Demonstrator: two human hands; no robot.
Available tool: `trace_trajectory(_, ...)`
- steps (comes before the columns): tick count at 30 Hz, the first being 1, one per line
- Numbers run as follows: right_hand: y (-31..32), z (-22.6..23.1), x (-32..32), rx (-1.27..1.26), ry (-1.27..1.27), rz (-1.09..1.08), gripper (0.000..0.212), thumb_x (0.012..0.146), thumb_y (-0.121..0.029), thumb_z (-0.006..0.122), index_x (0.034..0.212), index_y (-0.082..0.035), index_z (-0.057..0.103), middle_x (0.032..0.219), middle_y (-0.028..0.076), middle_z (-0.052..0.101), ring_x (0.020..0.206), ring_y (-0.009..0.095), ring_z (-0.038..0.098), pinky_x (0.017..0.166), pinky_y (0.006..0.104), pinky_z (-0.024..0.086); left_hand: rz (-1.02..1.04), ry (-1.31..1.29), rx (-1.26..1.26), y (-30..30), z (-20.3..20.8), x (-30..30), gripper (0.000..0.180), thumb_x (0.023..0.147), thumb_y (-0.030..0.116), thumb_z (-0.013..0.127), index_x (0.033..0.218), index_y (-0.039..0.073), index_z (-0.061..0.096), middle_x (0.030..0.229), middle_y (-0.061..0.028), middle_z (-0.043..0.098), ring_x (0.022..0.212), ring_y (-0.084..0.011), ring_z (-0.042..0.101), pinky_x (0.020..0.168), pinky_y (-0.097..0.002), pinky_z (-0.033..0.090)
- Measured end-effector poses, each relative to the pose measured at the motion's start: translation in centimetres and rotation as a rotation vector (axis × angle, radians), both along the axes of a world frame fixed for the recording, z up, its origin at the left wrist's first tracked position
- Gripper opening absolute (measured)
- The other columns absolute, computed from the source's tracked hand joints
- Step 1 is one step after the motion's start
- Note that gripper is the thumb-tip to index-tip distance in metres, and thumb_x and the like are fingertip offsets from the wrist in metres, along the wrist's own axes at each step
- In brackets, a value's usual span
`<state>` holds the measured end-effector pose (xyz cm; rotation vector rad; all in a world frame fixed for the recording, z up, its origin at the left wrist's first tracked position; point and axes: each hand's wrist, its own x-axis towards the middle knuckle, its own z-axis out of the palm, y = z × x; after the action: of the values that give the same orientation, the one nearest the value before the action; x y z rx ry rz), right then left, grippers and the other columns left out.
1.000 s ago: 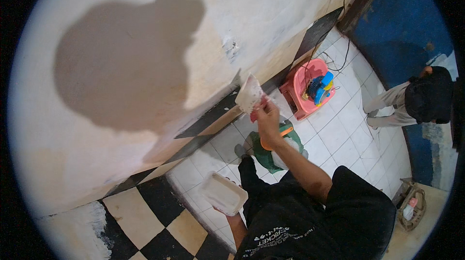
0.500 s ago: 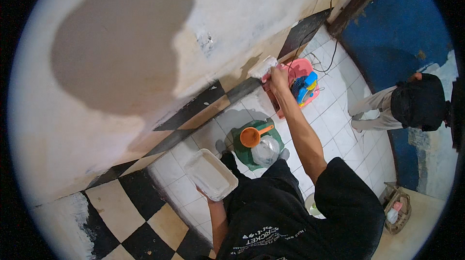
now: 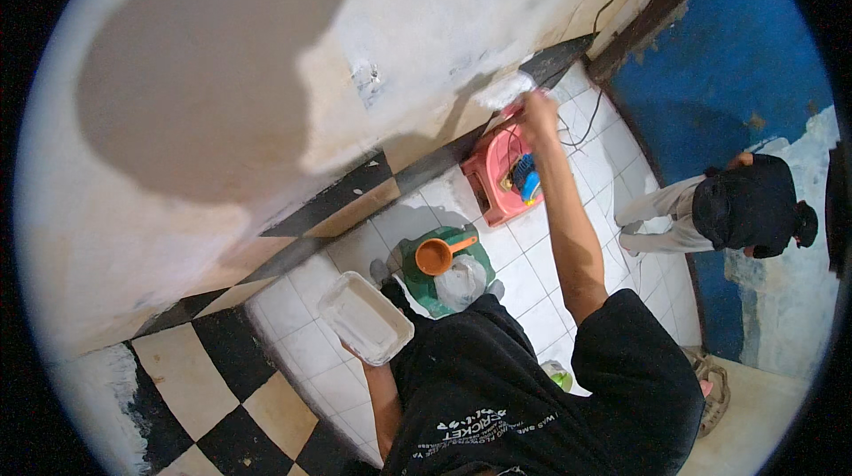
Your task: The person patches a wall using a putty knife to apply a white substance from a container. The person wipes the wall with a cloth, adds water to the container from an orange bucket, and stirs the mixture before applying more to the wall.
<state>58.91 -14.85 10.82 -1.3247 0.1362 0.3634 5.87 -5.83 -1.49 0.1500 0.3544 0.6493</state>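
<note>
My left hand (image 3: 352, 352) grips a white rectangular tray (image 3: 366, 317) from beneath and along its edge; pale paint-like residue coats its inside. Most of those fingers are hidden under the tray. Stretched far forward, my right hand (image 3: 538, 112) is closed round the reddish handle of a wide brush (image 3: 512, 109), held against the lower wall (image 3: 426, 59). Bright white shows on the wall just beyond the brush, whose head is hard to make out there. Below that hand stands a pink plastic stool (image 3: 499, 176) with a blue and yellow object (image 3: 529, 183) on it.
Near my feet, a green stool (image 3: 424, 297) carries an orange dipper (image 3: 434, 256) and a clear plastic bag (image 3: 461, 283). A dark cable (image 3: 596, 117) hangs by the corner. Another person (image 3: 750, 205) stands at the right beside a blue wall (image 3: 710, 50). White tiles (image 3: 532, 250) cover the floor.
My right hand has moved forward and right along the wall with the brush, past the pink stool. The view has shifted slightly; the tray stays in my left hand. The other person's posture has altered.
</note>
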Motion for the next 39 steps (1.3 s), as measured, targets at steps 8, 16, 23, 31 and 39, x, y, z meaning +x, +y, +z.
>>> trace_trajectory(8, 7.9, -4.7, 2.6, 0.247, 0.237, 0.096, 0.023, 0.083, 0.005, 0.041, 0.104, 0.013, 0.047, 0.100, 0.020, 0.055, 0.090, 0.035, 0.058, 0.072, 0.0537, 0.054, -0.012, -0.001, 0.053, -0.2, 0.8, 1.5, 0.086, 0.077, 0.061, 0.059, 0.146, 0.020, 0.029, 0.146, -0.0160, 0.034, 0.129, -0.0402, 0.039, 0.100, -0.0680, 0.030)
trace_trajectory(16, -1.4, 7.0, 1.3, 0.352, 0.045, -0.049, 0.019, 0.080, 0.003, 0.046, 0.094, 0.013, 0.054, 0.091, 0.020, 0.060, 0.078, 0.029, 0.064, 0.060, 0.0421, 0.053, 0.066, -0.019, 0.011, 0.2, -1.7, -0.5, 0.076, 0.083, 0.059, 0.053, 0.144, 0.019, 0.032, 0.143, -0.0151, 0.039, 0.127, -0.0388, 0.041, 0.098, -0.0680, 0.032)
trace_trajectory(23, 0.2, 1.8, 6.2, 0.016, -0.192, 0.059, 0.016, 0.078, 0.007, 0.040, 0.086, 0.016, 0.051, 0.072, 0.025, 0.059, 0.056, 0.033, 0.061, 0.047, 0.0442, 0.053, -0.011, -0.104, 0.127, 0.0, 0.7, 2.6, 0.073, 0.085, 0.058, 0.050, 0.143, 0.017, 0.034, 0.141, -0.0151, 0.041, 0.125, -0.0374, 0.044, 0.099, -0.0649, 0.035)
trace_trajectory(31, 4.0, 14.1, -1.2, 0.336, -0.146, 0.175, 0.009, 0.079, 0.009, 0.047, 0.086, 0.010, 0.053, 0.078, 0.016, 0.056, 0.069, 0.027, 0.059, 0.054, 0.0375, 0.054, 0.006, -0.092, 0.153, 0.7, 0.8, 1.4, 0.070, 0.087, 0.057, 0.048, 0.142, 0.016, 0.035, 0.140, -0.0149, 0.043, 0.124, -0.0363, 0.046, 0.099, -0.0625, 0.037)
trace_trajectory(39, 1.8, 4.1, 3.4, -0.877, -0.856, -0.526, 0.018, 0.073, -0.004, 0.056, 0.085, 0.009, 0.059, 0.068, 0.026, 0.059, 0.064, 0.039, 0.059, 0.060, 0.0479, 0.045, -0.005, -0.087, 0.105, 0.7, 0.6, 1.4, 0.069, 0.087, 0.057, 0.047, 0.142, 0.016, 0.036, 0.140, -0.0147, 0.043, 0.123, -0.0358, 0.046, 0.099, -0.0613, 0.037)
